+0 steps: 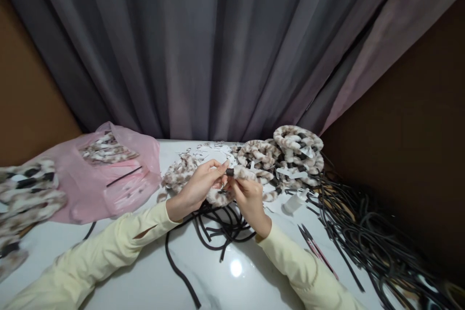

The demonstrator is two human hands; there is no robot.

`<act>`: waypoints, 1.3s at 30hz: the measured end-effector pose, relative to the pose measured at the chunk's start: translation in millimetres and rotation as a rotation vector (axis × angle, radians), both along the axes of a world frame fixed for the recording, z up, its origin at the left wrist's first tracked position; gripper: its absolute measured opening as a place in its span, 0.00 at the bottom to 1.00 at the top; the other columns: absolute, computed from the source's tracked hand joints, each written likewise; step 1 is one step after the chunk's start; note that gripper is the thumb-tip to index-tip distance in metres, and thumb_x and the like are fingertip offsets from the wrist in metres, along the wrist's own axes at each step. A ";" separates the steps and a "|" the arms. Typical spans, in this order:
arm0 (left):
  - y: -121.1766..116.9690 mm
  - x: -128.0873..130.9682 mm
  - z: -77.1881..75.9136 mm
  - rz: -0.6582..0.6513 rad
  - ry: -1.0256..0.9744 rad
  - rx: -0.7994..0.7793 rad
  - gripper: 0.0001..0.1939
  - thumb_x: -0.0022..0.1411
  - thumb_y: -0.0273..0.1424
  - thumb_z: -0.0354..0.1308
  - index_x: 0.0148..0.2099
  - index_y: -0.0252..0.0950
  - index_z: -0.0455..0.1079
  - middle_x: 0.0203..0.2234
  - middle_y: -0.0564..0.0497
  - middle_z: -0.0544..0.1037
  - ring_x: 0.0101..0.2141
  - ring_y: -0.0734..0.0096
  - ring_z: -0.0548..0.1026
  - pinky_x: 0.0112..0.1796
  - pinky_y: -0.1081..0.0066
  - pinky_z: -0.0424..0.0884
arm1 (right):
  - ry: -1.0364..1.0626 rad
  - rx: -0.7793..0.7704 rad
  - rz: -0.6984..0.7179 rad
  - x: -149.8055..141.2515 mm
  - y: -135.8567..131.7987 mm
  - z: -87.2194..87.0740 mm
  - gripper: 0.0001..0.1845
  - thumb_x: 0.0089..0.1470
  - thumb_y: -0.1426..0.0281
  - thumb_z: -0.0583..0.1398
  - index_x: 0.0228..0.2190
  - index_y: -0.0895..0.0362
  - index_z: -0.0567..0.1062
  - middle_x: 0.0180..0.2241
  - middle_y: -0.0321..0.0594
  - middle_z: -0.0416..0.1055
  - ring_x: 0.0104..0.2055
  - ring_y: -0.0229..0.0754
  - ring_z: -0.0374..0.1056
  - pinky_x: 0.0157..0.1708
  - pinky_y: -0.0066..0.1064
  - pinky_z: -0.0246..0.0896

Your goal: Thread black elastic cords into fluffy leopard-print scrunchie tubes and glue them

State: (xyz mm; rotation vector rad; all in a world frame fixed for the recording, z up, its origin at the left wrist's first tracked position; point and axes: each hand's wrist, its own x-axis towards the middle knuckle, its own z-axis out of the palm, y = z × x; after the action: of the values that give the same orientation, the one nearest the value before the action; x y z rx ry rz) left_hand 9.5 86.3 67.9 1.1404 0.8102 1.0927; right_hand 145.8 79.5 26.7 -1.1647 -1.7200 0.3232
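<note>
1. On the near part of the white counter [218, 290], a loose black cord [181, 273] is laid out; from its upper end a tangle of black cords [221, 227] is spread below the hands. Snips [317, 252] are set down to the right, beside a large heap of black cords [378, 237].
2. Above the tangle, a ribbed black band [230, 172] at the end of a fluffy mottled strand [242, 173] is held. The band's end appears to be pinched between the thumb and fingers of the left hand [198, 185]; the strand is gripped just beside it by the curled fingers of the right hand [250, 199].
3. For good handling, the strand is best kept steady by the right hand, close to the band, while even pressure is applied by the left. The ridges should be kept snug and level, with the pile left untrapped.
4. Behind the hands, fluffy coils [298, 143] are stacked; a pink plastic bag [141, 155] is seen to the left.
5. Farthest off, a grey curtain [189, 48] is hung.
</note>
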 end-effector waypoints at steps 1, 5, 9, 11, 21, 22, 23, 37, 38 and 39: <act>-0.7 0.4 0.2 0.003 0.012 0.016 0.17 0.56 0.41 0.57 0.28 0.33 0.59 0.17 0.58 0.67 0.19 0.83 0.62 0.22 0.80 0.55 | 0.013 -0.006 0.000 -0.5 -0.6 0.5 0.16 0.51 0.70 0.53 0.17 0.57 0.72 0.18 0.40 0.71 0.21 0.38 0.64 0.25 0.28 0.57; -4.8 2.5 -3.1 0.038 0.074 0.119 0.15 0.57 0.41 0.55 0.30 0.35 0.58 0.15 0.59 0.66 0.18 0.79 0.65 0.23 0.78 0.59 | 0.083 -0.062 0.043 -4.4 -5.1 2.7 0.16 0.52 0.69 0.53 0.16 0.56 0.71 0.18 0.40 0.72 0.21 0.39 0.67 0.26 0.30 0.61; -8.9 2.7 -9.8 0.170 0.319 0.344 0.12 0.60 0.40 0.51 0.31 0.37 0.58 0.16 0.59 0.65 0.16 0.78 0.64 0.21 0.77 0.60 | 0.191 -0.174 0.155 -9.8 -9.7 5.1 0.19 0.53 0.69 0.52 0.14 0.55 0.71 0.15 0.37 0.71 0.18 0.38 0.67 0.25 0.31 0.65; -9.2 1.7 -12.9 0.274 0.502 0.486 0.09 0.61 0.37 0.49 0.31 0.37 0.60 0.16 0.59 0.65 0.17 0.78 0.64 0.21 0.77 0.59 | 0.255 -0.235 0.215 -12.2 -10.5 6.5 0.21 0.53 0.68 0.51 0.12 0.55 0.69 0.13 0.36 0.69 0.16 0.38 0.66 0.24 0.30 0.66; 2.5 -8.9 -23.7 0.477 0.756 1.074 0.05 0.60 0.25 0.47 0.38 0.38 0.61 0.28 0.50 0.73 0.31 0.70 0.73 0.34 0.73 0.67 | 0.445 -0.345 0.266 -19.3 -17.5 11.6 0.16 0.55 0.64 0.52 0.21 0.56 0.69 0.13 0.34 0.66 0.16 0.37 0.64 0.20 0.28 0.63; 3.6 -10.5 -23.7 0.479 0.767 1.147 0.06 0.60 0.24 0.46 0.38 0.37 0.61 0.28 0.49 0.73 0.31 0.70 0.73 0.34 0.72 0.67 | 0.405 -0.322 0.254 -18.2 -19.3 13.3 0.14 0.56 0.65 0.52 0.23 0.57 0.70 0.13 0.33 0.65 0.16 0.36 0.62 0.20 0.27 0.60; 4.5 -11.8 -23.5 0.481 0.778 1.222 0.06 0.60 0.23 0.46 0.38 0.37 0.61 0.27 0.50 0.72 0.30 0.70 0.72 0.34 0.72 0.67 | 0.344 -0.285 0.235 -16.8 -21.1 15.3 0.13 0.56 0.65 0.52 0.25 0.57 0.72 0.13 0.32 0.64 0.16 0.35 0.61 0.20 0.26 0.58; 16.1 -6.4 -26.1 0.377 0.821 1.188 0.06 0.60 0.20 0.46 0.33 0.36 0.58 0.23 0.54 0.66 0.25 0.74 0.68 0.28 0.75 0.63 | -0.533 -0.223 0.035 1.7 -23.8 40.2 0.08 0.54 0.78 0.53 0.31 0.59 0.71 0.28 0.41 0.73 0.27 0.39 0.66 0.24 0.27 0.47; 16.6 -6.2 -25.3 0.370 0.837 1.164 0.07 0.61 0.21 0.46 0.32 0.36 0.58 0.23 0.54 0.66 0.25 0.73 0.68 0.28 0.75 0.63 | -0.590 -0.230 0.003 2.7 -24.5 42.6 0.08 0.53 0.79 0.53 0.32 0.59 0.71 0.30 0.42 0.73 0.28 0.40 0.66 0.25 0.27 0.47; 16.5 -5.9 -24.7 0.360 0.852 1.144 0.07 0.61 0.21 0.46 0.31 0.36 0.58 0.22 0.53 0.66 0.25 0.73 0.67 0.28 0.75 0.62 | -0.630 -0.219 -0.025 3.9 -25.1 44.7 0.09 0.53 0.80 0.52 0.32 0.58 0.71 0.30 0.42 0.73 0.29 0.40 0.66 0.25 0.27 0.47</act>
State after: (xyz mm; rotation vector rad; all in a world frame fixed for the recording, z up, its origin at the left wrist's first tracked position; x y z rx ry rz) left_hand 3.5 102.7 43.3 2.6086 1.0747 1.4173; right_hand 149.7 54.4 71.4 -1.5587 -2.2489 0.1331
